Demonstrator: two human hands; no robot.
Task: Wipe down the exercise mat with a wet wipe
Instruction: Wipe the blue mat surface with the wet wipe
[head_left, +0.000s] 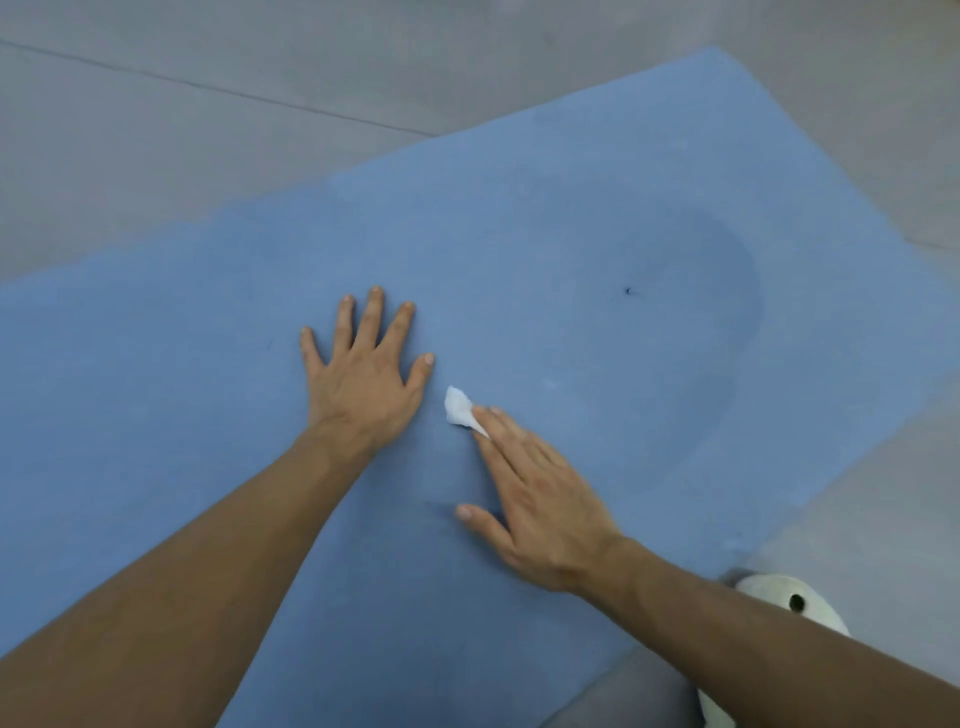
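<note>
At frame centre, right hand (540, 499) presses wipe (458, 406) to mat (571, 234), fingers (498, 436) straight; left hand (363, 384) splayed flat. Best overlap strokes.

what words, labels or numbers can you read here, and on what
There are none to read.
The mat is plain blue, the wipe plain white, the floor plain grey.
The dark mark on the mat is a speck, not writing.

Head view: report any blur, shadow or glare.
Head view: soft even light, no glare; the right hand pressing the small white wet wipe is slightly motion-blurred, the left hand sharper; a darker curved patch marks the blue foam exercise mat.
</note>
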